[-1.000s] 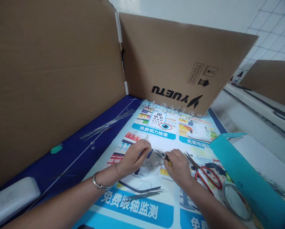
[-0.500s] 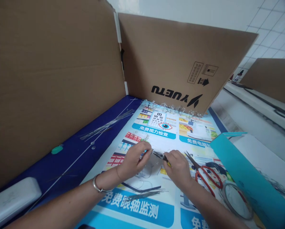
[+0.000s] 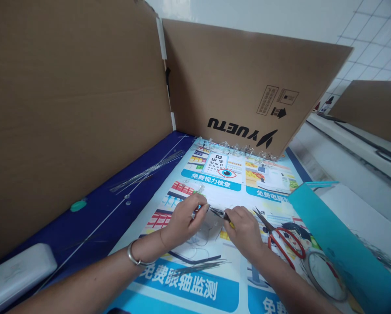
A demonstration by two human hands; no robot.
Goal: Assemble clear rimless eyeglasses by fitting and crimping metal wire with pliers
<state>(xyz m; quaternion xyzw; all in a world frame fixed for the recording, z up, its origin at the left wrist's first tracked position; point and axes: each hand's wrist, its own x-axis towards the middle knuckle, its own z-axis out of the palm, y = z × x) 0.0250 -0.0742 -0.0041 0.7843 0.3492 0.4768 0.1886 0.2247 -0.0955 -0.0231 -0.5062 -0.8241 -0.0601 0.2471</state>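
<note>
My right hand [image 3: 245, 229] is wrapped round the handles of small pliers [image 3: 217, 212], whose jaws point left. The jaw tips meet the fingertips of my left hand [image 3: 187, 218], which is pinched on something too small to make out. Thin loops of wire [image 3: 204, 246] lie under both hands on the printed sheet [image 3: 230, 274]. A bundle of thin metal wires [image 3: 202, 266] rests below them. Just right of my right hand are red-handled scissors [image 3: 279, 240] with their blades slightly apart.
Cardboard panels [image 3: 248, 87] stand behind and at left. Small clear wire pieces [image 3: 248, 150] line the back panel's foot. More wires [image 3: 146, 172] lie on the blue cloth. A white case [image 3: 22, 272], a wire coil [image 3: 324, 274] and a teal box [image 3: 342, 240] flank the sheet.
</note>
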